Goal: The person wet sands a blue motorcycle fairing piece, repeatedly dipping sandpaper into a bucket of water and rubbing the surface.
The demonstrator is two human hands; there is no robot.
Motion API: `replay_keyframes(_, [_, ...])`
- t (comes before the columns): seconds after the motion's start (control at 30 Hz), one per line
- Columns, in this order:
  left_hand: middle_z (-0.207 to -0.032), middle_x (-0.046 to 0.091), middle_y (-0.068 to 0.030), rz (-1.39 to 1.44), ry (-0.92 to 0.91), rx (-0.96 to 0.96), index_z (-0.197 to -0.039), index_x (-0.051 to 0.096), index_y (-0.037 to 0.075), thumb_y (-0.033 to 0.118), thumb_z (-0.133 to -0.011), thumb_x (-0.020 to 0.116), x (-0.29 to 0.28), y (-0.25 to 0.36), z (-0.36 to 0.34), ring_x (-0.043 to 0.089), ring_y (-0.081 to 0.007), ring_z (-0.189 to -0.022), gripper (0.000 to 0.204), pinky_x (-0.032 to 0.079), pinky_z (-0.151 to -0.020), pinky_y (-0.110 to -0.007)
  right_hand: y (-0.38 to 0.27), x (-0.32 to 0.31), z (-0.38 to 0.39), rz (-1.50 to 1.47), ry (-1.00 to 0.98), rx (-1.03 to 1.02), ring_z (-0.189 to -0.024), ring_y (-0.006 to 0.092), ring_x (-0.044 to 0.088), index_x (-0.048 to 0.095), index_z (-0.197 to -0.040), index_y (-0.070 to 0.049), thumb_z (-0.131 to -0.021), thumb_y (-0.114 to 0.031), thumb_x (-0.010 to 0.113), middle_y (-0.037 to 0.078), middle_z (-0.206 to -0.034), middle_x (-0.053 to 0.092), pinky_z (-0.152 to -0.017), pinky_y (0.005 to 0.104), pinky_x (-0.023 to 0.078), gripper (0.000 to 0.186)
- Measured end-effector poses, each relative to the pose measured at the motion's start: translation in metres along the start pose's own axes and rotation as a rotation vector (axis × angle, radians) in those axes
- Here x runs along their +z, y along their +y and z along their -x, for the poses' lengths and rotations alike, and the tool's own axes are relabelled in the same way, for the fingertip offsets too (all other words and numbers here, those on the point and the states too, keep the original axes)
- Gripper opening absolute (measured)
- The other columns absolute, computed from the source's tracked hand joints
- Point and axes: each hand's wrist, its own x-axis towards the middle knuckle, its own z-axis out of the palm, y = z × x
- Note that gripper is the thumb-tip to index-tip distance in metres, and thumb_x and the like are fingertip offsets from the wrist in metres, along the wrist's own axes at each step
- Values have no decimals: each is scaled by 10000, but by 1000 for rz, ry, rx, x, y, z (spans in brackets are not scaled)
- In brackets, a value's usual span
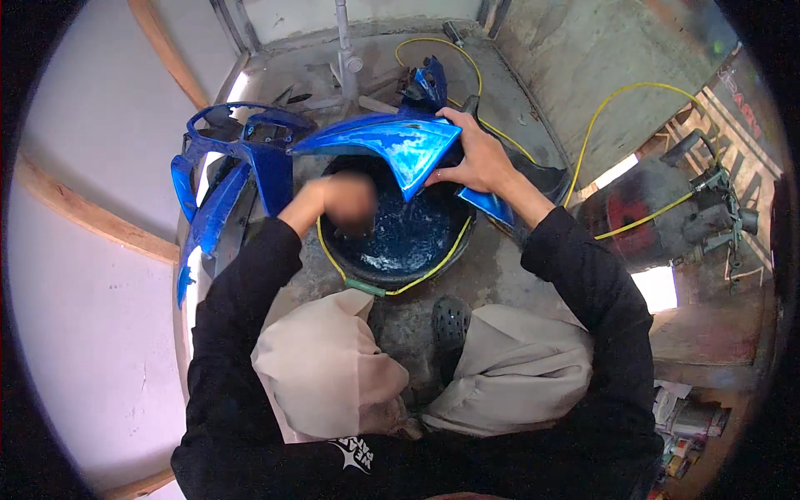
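My right hand is closed on the right end of a glossy blue motorcycle fairing panel, thumb below and fingers over its upper edge. The panel is tilted over a black bucket, its pointed lower corner hanging above the dark water, which has whitish foam or specks on it. Over the left part of the bucket is my left hand, smeared by motion; its fingers cannot be made out, nor whether they hold anything. A yellow bucket handle with a green grip lies along the near rim.
More blue fairing parts stand at the left, and another blue piece lies behind the bucket. A grey pipe rises at the back. A yellow hose runs to a dark tank at the right. My knees flank the bucket's near side.
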Motion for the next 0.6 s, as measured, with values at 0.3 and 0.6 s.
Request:
replay_keyframes(0.3, [-1389,757,-270,-225,146,-188,-1361,775,35,171,-957,738,117,-121,-151,756,-435,-1252,428,628,-1040,-524,1,0,-1,-16,19,-41,-1390,448,638,430,-1669,-163,-597,-670,1025,180,-1558,578,-1150,524,532,1327])
replay_keyframes(0.6, [-1114,787,-110,451,-101,-31,-1099,785,20,64,-951,736,71,-75,-85,760,-256,-1008,162,647,-714,-461,-1,-2,0,-8,18,-36,-1384,456,639,439,-1654,-164,-607,-690,1010,186,-1537,588,-1138,537,534,1304])
